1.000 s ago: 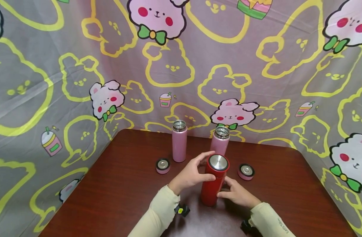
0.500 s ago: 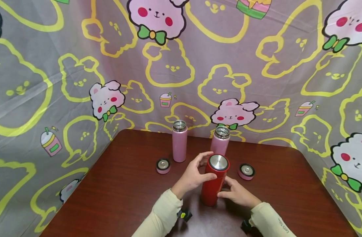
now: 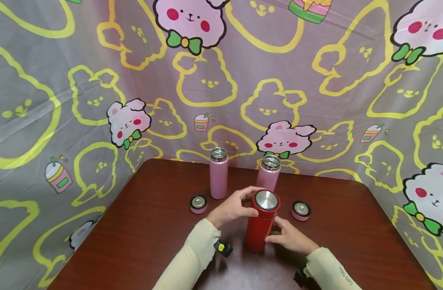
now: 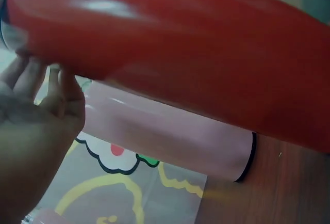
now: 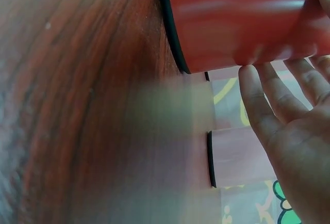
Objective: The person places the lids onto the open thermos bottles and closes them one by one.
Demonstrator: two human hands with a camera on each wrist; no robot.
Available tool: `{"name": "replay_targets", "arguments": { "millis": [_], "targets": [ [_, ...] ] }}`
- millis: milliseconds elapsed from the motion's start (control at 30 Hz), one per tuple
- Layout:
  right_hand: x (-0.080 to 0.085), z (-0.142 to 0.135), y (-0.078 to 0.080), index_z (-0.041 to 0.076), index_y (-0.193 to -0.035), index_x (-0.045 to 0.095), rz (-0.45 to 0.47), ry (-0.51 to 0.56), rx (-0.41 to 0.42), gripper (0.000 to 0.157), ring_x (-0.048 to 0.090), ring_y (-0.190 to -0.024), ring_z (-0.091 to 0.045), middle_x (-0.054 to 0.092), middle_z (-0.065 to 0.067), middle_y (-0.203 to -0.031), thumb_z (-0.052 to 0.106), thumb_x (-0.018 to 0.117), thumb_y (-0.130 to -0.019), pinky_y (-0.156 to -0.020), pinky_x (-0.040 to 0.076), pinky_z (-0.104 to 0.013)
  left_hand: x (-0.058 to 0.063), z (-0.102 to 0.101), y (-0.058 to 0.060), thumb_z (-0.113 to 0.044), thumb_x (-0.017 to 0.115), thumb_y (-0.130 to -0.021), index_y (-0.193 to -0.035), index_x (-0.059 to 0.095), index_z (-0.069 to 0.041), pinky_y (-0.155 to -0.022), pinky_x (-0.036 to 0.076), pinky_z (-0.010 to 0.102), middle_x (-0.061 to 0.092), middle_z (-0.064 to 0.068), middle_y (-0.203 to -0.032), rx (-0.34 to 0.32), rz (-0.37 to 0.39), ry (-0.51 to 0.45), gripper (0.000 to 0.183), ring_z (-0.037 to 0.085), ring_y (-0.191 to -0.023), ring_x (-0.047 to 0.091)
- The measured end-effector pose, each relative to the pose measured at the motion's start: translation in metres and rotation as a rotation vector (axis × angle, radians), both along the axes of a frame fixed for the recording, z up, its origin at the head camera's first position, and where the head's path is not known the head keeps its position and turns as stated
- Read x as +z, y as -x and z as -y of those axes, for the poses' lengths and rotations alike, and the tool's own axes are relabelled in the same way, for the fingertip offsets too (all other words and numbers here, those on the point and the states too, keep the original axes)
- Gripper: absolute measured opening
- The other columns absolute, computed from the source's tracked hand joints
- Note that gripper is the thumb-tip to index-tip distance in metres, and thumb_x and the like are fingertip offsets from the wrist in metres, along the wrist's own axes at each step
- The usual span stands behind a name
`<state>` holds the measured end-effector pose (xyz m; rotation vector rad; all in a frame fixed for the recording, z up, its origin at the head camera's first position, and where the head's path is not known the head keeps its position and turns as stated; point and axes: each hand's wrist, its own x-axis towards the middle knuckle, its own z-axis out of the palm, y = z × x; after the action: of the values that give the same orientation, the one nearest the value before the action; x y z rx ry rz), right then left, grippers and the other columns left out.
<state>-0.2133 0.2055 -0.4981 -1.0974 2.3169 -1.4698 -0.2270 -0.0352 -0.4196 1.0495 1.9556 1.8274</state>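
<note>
A red thermos (image 3: 256,235) with a steel-topped lid (image 3: 267,200) stands upright on the table between both hands. At its top, my left hand (image 3: 231,208) holds the lid, thumb on the near side and fingers round the back. Lower down, my right hand (image 3: 293,237) holds the body from the right, thumb in front. In the left wrist view the red bottle (image 4: 165,48) fills the upper part, with the left fingers along its lid end. The right wrist view has the right hand's fingertips against the bottle wall (image 5: 232,22), close above its black base.
Two pink thermoses (image 3: 219,177) without lids stand at the back; the right one (image 3: 269,177) is partly covered by the left hand and red lid. One pink lid (image 3: 198,204) lies at left, another (image 3: 300,210) at right. A patterned cloth (image 3: 214,80) hangs behind the table (image 3: 152,225).
My left hand has turned a little on the lid, its thumb and wrist shifting left over the last half second. The right hand and the red thermos hold their place.
</note>
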Motion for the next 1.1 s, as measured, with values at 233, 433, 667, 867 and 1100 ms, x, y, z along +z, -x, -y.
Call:
{"name": "replay_targets", "arguments": {
  "millis": [233,433,667,867,1100],
  "targets": [
    [0.002,0.003,0.0,0.002,-0.13,0.049,-0.025,0.018,0.014,0.053,0.058,-0.107,-0.013,0.059,-0.01,-0.122,0.013,0.072,-0.084,-0.09,0.045,-0.027,-0.003,0.002,0.012,-0.06,0.07,-0.073,-0.14,0.042,-0.007,-0.093,0.045,0.035,0.057,0.005,-0.125,-0.098,0.032,-0.009,0.09,0.014,-0.113,0.051],
    [0.0,0.002,0.0,0.003,-0.13,0.05,-0.031,0.028,0.023,0.052,0.058,-0.107,-0.014,0.06,-0.007,-0.121,0.015,0.072,-0.084,-0.09,0.045,-0.028,-0.006,0.001,0.014,-0.066,0.067,-0.072,-0.141,0.04,-0.005,-0.093,0.044,0.034,0.056,0.006,-0.125,-0.102,0.017,-0.005,0.096,0.013,-0.113,0.051],
    [0.0,0.001,0.0,0.001,-0.13,0.049,-0.028,0.039,0.029,0.053,0.059,-0.106,-0.015,0.059,-0.009,-0.122,0.015,0.072,-0.084,-0.089,0.046,-0.029,-0.008,0.0,0.004,-0.056,0.064,-0.08,-0.143,0.036,-0.005,-0.097,0.042,0.036,0.05,0.013,-0.132,-0.12,0.009,-0.075,0.085,0.014,-0.119,0.047],
    [-0.002,0.001,-0.001,0.002,-0.129,0.05,-0.026,0.044,0.031,0.05,0.059,-0.105,-0.015,0.059,-0.008,-0.121,0.012,0.071,-0.085,-0.088,0.047,-0.029,-0.004,0.0,-0.009,-0.046,0.067,-0.084,-0.143,0.038,-0.01,-0.098,0.041,0.036,0.053,0.008,-0.131,-0.027,-0.025,-0.081,0.075,0.014,-0.118,0.049],
    [-0.004,0.001,0.0,0.001,-0.129,0.049,-0.029,0.052,0.029,0.049,0.06,-0.105,-0.014,0.059,-0.007,-0.121,0.01,0.07,-0.085,-0.088,0.048,-0.029,-0.002,-0.006,-0.027,-0.037,0.073,-0.082,-0.141,0.043,-0.02,-0.09,0.047,0.032,0.056,-0.002,-0.126,0.165,-0.065,-0.064,0.068,0.013,-0.111,0.055]
  ]
}}
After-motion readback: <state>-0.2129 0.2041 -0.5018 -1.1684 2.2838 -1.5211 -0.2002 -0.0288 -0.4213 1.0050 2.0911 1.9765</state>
